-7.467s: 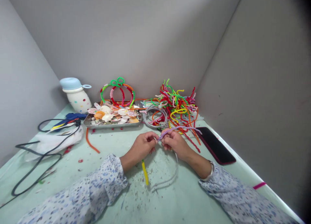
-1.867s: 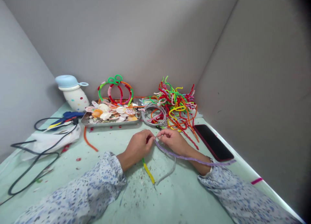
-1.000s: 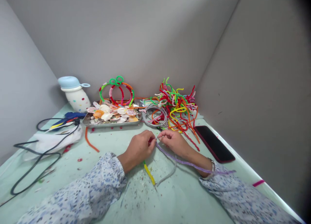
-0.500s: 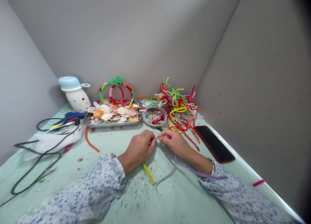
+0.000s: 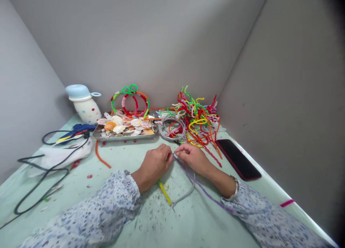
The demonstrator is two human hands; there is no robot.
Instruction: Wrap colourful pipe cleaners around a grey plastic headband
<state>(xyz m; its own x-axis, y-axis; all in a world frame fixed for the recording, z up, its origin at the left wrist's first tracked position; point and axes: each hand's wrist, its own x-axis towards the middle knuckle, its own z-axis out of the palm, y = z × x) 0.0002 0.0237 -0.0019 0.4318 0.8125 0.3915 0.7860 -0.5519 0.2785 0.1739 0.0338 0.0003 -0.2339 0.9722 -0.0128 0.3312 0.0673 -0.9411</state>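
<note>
Close together over the middle of the table, both my hands are closed in pinches. My left hand (image 5: 156,164) grips a grey wire, a short bit of which shows between the fingertips. My right hand (image 5: 194,159) pinches at the same spot, where a purple pipe cleaner (image 5: 202,189) begins; it trails right and down to my right sleeve. Below the hands, the grey wire (image 5: 185,195) curves down to the table. A yellow pipe cleaner (image 5: 164,192) runs from under my left hand toward the wire's bend. My fingers hide how the pieces join.
A metal tray (image 5: 125,137) of seashells (image 5: 118,124) stands behind, with pipe-cleaner rings (image 5: 129,101) above it. Beside it lie a wire coil (image 5: 172,129) and piled pipe cleaners (image 5: 198,115). A phone (image 5: 238,159) is right; a bottle (image 5: 86,108) and black cable (image 5: 43,172) are left.
The free end of the purple pipe cleaner has swung downward and left, from across my right forearm to the edge of my sleeve. Both hands keep nearly the same place and pinch.
</note>
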